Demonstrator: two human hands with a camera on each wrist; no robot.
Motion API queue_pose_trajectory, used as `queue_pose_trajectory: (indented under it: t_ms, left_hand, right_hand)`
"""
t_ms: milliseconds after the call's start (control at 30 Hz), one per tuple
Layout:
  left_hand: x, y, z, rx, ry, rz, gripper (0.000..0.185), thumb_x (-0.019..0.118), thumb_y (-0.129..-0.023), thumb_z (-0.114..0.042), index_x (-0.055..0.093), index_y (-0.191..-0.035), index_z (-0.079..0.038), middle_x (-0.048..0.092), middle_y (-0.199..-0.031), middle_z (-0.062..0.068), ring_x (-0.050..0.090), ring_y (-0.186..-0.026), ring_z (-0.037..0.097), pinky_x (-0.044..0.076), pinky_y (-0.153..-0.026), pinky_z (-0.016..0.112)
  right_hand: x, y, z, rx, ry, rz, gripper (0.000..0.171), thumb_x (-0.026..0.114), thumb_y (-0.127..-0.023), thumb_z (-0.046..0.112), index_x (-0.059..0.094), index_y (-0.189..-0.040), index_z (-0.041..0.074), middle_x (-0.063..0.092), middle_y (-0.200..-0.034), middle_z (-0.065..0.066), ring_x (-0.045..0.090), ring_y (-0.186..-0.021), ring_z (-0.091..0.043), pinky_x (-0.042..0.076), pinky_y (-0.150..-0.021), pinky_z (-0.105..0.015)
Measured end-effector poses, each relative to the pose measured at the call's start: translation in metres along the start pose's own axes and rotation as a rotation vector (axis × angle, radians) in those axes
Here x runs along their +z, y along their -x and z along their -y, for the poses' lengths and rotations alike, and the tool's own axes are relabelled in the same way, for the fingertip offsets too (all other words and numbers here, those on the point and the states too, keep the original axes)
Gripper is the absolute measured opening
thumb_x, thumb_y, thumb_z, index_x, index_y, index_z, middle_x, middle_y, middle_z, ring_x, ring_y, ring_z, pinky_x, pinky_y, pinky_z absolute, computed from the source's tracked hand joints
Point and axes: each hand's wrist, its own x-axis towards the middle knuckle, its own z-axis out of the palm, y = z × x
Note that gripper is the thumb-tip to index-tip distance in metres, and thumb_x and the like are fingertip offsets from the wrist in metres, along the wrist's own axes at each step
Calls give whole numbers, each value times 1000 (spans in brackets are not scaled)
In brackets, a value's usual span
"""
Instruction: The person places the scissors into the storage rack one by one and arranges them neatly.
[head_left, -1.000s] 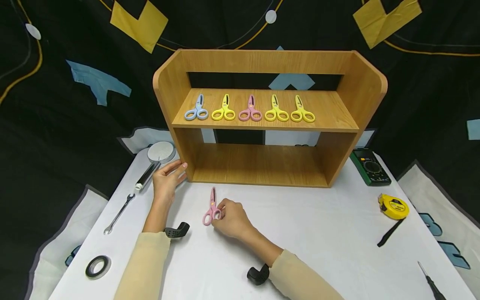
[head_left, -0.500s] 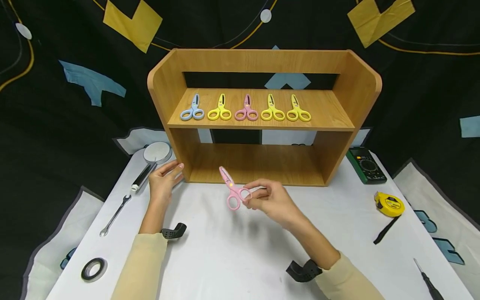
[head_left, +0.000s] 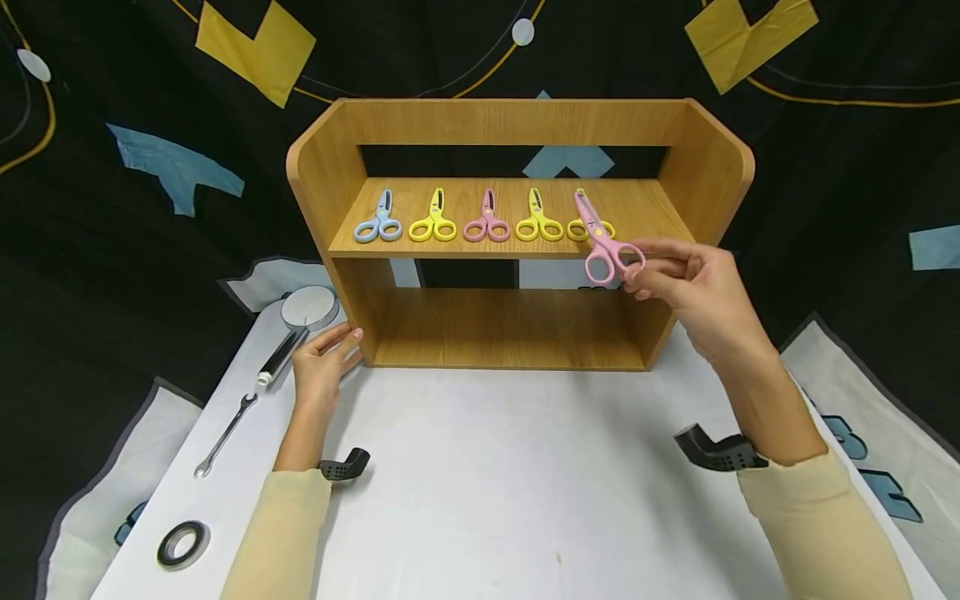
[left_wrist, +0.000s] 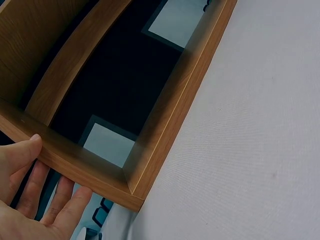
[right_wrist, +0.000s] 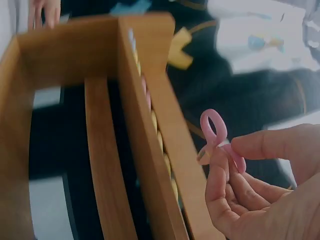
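Pink scissors (head_left: 601,243) are pinched by one handle loop between the thumb and fingers of my right hand (head_left: 701,292). They are held up before the right part of the wooden shelf (head_left: 517,248), blades pointing up, and overlap the rightmost yellow scissors (head_left: 609,228) in the head view. In the right wrist view a pink loop (right_wrist: 214,127) shows by the fingertips. My left hand (head_left: 321,367) rests its fairly straight fingers at the shelf's lower left side; the left wrist view shows fingertips (left_wrist: 80,195) right at that side panel.
On the upper board lie blue scissors (head_left: 378,218), yellow scissors (head_left: 432,218), pink scissors (head_left: 487,218) and more yellow scissors (head_left: 537,218) in a row. A magnifying glass (head_left: 309,308), a wrench (head_left: 226,437) and a tape roll (head_left: 183,546) lie at the table's left.
My right hand has lifted the pink scissors off the table and carried them up and right to the upper board's height. The left hand stays at the shelf's side.
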Motion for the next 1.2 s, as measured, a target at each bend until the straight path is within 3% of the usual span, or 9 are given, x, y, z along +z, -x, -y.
queue_pose_trajectory:
  t_ms: [233, 333, 567, 733, 867, 1067, 1133, 1200]
  left_hand:
    - [2, 0, 1, -15, 13, 18, 45, 87, -84, -13, 73, -125, -4, 76, -98, -7, 74, -94, 7, 59, -99, 41]
    - [1, 2, 1, -18, 14, 12, 44, 87, -84, -13, 74, -125, -4, 75, -99, -6, 74, -94, 7, 59, -99, 41]
    - [1, 2, 0, -9, 9, 11, 41, 87, -84, -14, 75, -122, -6, 75, -101, -5, 74, -95, 8, 58, -101, 44]
    - [1, 0, 0, -19, 24, 12, 44, 88, -83, -13, 74, -124, -4, 75, -99, -5, 74, -94, 8, 57, -100, 43]
    - [0, -1, 2, -24, 33, 9, 45, 87, -84, -11, 72, -126, -2, 76, -96, -6, 74, -92, 7, 57, -101, 43]
    - [-1, 0, 6, -8, 36, 6, 39, 85, -85, -10, 74, -122, -2, 76, -96, -5, 74, -93, 8, 59, -98, 41]
    - [-1, 1, 5, 14, 27, 9, 36, 86, -86, -11, 75, -119, -3, 75, -96, -4, 74, -92, 9, 61, -95, 38]
    - [-1, 2, 4, 55, 12, 6, 32, 86, -86, -12, 76, -115, -2, 75, -96, -4, 74, -91, 9, 63, -90, 33]
  right_hand:
    - [-20, -39, -3, 69, 230, -153, 43, 67, -102, 18, 60, -142, 4, 72, -83, 17, 66, -77, -7, 58, -73, -11]
    - [-22, -49, -5, 102, 319, -191, 45, 67, -101, 21, 60, -143, 8, 69, -82, 14, 63, -80, -7, 56, -70, -10]
    - [-25, -65, -7, 177, 472, -236, 47, 62, -103, 32, 59, -146, 14, 63, -103, -2, 58, -98, -13, 54, -72, -12]
    - [-24, -68, -9, 173, 546, -205, 47, 60, -104, 33, 59, -145, 11, 65, -120, -12, 61, -100, -19, 54, -69, -10]
    - [-21, -68, -11, 139, 606, -196, 48, 59, -104, 34, 59, -145, 8, 63, -133, -17, 55, -110, -25, 52, -67, -12]
    - [-18, -67, -12, 127, 618, -206, 56, 62, -104, 33, 50, -153, 9, 57, -146, -18, 51, -122, -32, 61, -91, -36]
    - [-19, -64, -14, 103, 598, -217, 57, 62, -104, 34, 48, -154, 10, 56, -149, -16, 54, -121, -30, 61, -93, -31]
    - [-19, -57, -19, 44, 555, -237, 55, 62, -103, 34, 51, -152, 11, 57, -146, -15, 58, -113, -24, 60, -85, -20]
